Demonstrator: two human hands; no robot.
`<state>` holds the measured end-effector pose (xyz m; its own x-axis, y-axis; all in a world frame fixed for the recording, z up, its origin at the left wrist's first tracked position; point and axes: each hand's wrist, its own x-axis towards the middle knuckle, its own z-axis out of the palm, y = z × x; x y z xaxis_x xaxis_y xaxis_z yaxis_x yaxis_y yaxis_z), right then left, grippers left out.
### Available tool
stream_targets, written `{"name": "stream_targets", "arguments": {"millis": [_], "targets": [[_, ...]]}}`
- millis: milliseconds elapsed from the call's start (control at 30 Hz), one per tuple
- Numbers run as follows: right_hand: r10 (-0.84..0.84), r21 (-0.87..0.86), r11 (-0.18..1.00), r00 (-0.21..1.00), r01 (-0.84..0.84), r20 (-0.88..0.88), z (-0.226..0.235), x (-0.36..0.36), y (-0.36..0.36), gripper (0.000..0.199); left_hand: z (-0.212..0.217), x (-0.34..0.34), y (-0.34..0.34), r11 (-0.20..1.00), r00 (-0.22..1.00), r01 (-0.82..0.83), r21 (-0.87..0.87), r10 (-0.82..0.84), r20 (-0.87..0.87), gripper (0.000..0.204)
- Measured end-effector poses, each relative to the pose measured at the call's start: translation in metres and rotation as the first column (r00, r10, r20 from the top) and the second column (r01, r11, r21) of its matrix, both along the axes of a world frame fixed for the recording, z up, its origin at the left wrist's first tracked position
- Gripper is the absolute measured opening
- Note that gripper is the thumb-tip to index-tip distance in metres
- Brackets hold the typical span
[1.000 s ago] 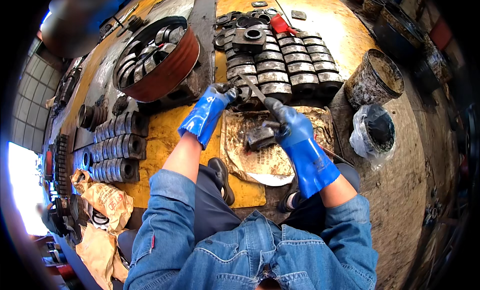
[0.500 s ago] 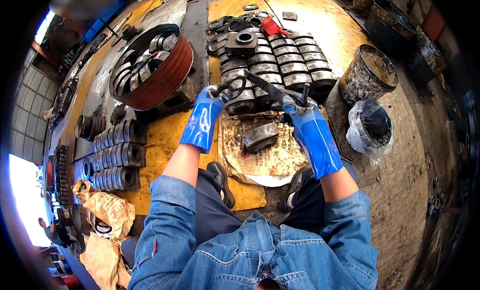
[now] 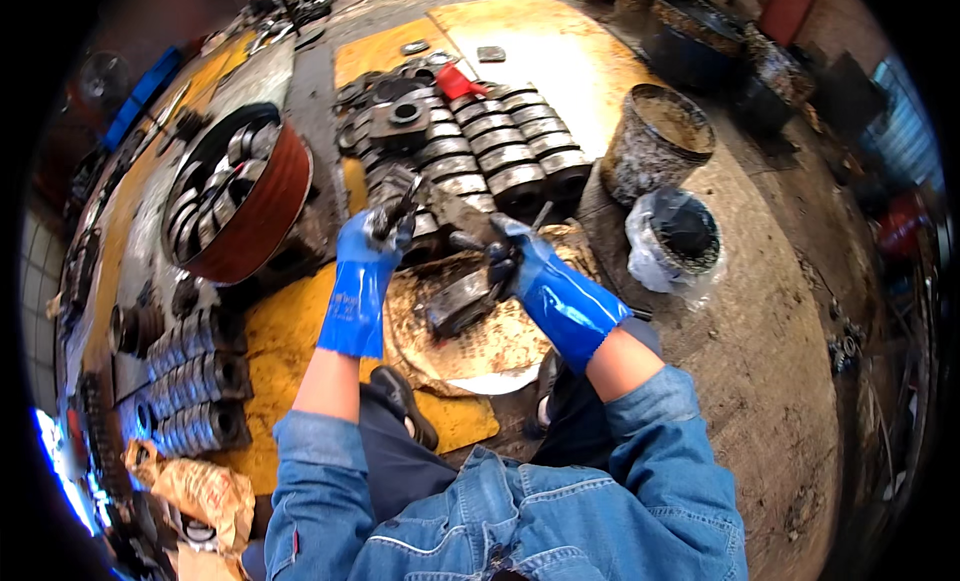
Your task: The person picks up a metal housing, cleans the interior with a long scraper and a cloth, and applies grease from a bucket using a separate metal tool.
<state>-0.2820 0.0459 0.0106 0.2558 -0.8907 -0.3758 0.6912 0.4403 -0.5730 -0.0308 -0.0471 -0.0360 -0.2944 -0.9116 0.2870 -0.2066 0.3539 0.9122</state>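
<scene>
Both my hands wear blue rubber gloves. My left hand point(image 3: 372, 243) grips the upper end of a greasy grey metal part point(image 3: 430, 203), and my right hand point(image 3: 522, 263) is closed around its lower end. I hold the part above a round, grease-smeared tray point(image 3: 470, 346) on the floor. Another dark metal block point(image 3: 458, 303) lies in the tray just under my hands. Beyond my hands, rows of dark steel rollers point(image 3: 505, 156) stand side by side.
A red-rimmed drum point(image 3: 240, 201) holding rollers sits at the left. A dirty bucket point(image 3: 655, 141) and a bag-lined black container point(image 3: 680, 236) stand at the right. More roller rows point(image 3: 190, 381) lie at the lower left, beside crumpled brown paper point(image 3: 195, 491). My shoes point(image 3: 405, 406) rest by the tray.
The view has shifted, so everything sits lower and more to the right in the picture. Both hands keep hold of the same metal part, raised slightly over the tray.
</scene>
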Motion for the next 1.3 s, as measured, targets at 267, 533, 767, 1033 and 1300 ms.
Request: {"name": "stream_targets", "arguments": {"millis": [267,533,767,1033,1300], "targets": [[-0.241,0.046,0.97,0.966,0.237,0.092,0.005,-0.086,-0.03,0.032,0.032,-0.034,0.041,0.997,0.98,-0.077,0.029,0.07,0.185,0.036],[-0.797,0.053,0.604,0.6,0.795,0.074,0.025,-0.268,-0.121,0.015,0.057,-0.031,0.041,0.977,0.875,-0.158,-0.146,0.207,0.438,0.039],[-0.795,0.097,0.593,0.6,0.8,-0.086,-0.072,-0.285,-0.067,0.017,0.045,-0.017,0.03,0.979,0.912,-0.205,0.012,0.186,0.364,0.032],[-0.467,0.06,0.813,0.71,0.58,-0.527,-0.054,-0.173,-0.045,0.026,0.055,-0.016,0.04,0.949,0.787,-0.304,-0.083,0.299,0.54,0.028],[0.036,-0.021,0.843,0.094,-0.538,-0.995,-0.118,-0.051,0.014,0.027,0.067,-0.01,0.037,0.931,0.733,-0.361,-0.047,0.314,0.604,0.033]]}}
